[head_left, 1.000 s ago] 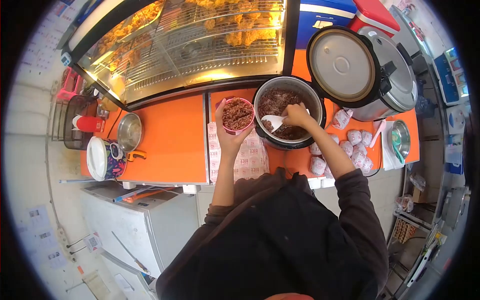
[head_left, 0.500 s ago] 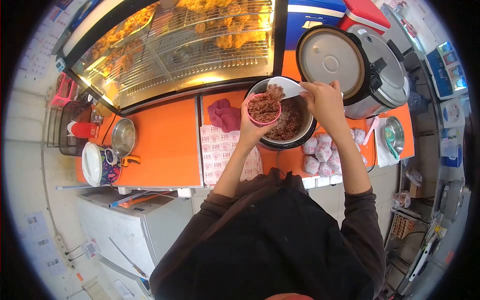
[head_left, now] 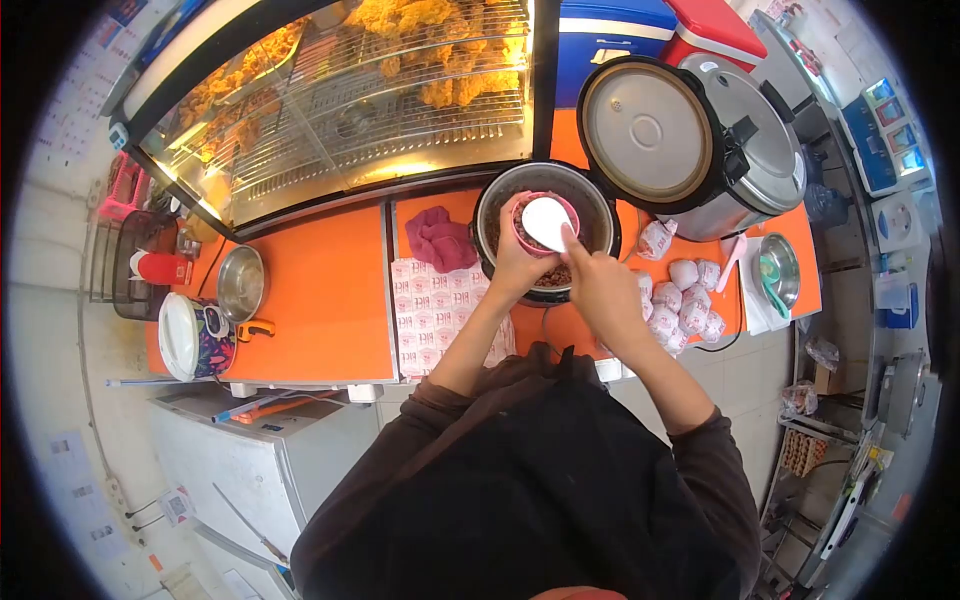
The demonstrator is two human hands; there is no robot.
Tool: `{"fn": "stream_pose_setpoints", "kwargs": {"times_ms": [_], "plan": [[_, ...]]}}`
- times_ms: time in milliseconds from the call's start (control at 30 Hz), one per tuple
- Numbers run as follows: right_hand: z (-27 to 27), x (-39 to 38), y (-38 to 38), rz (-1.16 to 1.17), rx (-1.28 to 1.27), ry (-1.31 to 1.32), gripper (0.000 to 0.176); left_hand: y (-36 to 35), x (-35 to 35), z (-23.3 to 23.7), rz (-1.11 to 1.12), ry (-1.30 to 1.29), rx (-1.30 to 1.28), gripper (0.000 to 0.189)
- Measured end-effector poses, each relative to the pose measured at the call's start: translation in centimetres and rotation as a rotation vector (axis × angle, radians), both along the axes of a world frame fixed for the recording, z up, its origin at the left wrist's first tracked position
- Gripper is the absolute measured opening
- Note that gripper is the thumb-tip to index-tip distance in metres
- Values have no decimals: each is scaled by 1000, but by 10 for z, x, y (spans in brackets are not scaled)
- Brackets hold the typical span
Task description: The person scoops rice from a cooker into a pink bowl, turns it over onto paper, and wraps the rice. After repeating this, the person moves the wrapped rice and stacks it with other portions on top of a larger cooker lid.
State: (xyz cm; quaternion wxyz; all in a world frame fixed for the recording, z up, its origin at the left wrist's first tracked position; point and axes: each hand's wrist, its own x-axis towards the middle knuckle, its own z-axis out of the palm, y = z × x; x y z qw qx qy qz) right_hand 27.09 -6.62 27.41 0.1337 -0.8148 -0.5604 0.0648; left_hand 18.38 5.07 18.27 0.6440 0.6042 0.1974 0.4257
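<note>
My left hand (head_left: 517, 268) is wrapped round a small pink bowl (head_left: 575, 218) of reddish-brown rice, holding it over the open cooker pot (head_left: 592, 190). In my right hand (head_left: 603, 292) is a white rice paddle (head_left: 545, 222), its blade lying flat over the bowl's mouth and hiding most of the rice there. More rice (head_left: 556, 277) shows in the pot below my hands. Left of the pot lie printed paper wrappers (head_left: 432, 305) and a crumpled maroon cloth (head_left: 441, 238). Several paper-wrapped parcels (head_left: 690, 308) are heaped by my right forearm.
A glass display case (head_left: 350, 130) with fried food stands behind. The big cooker's raised lid (head_left: 648, 130) leans at the back right. Metal bowls (head_left: 242, 283) sit at both ends of the orange counter (head_left: 320, 320), and a patterned pot (head_left: 190, 340) at far left.
The paddle has moved from beside the heaped bowl to lie flat on top of it. My right hand has come lower and nearer my body. The view has shifted slightly.
</note>
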Motion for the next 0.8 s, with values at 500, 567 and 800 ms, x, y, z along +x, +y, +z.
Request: {"fn": "stream_pose_setpoints", "kwargs": {"times_ms": [500, 567, 800], "plan": [[-3, 42, -33, 271, -124, 70, 39, -14, -4, -4, 17, 65, -18, 106], [-2, 39, -30, 228, -49, 85, 38, -19, -4, -2, 35, 71, -20, 105], [-17, 26, -10, 68, -46, 17, 34, -16, 2, -28, 7, 228, 115, 107]]}}
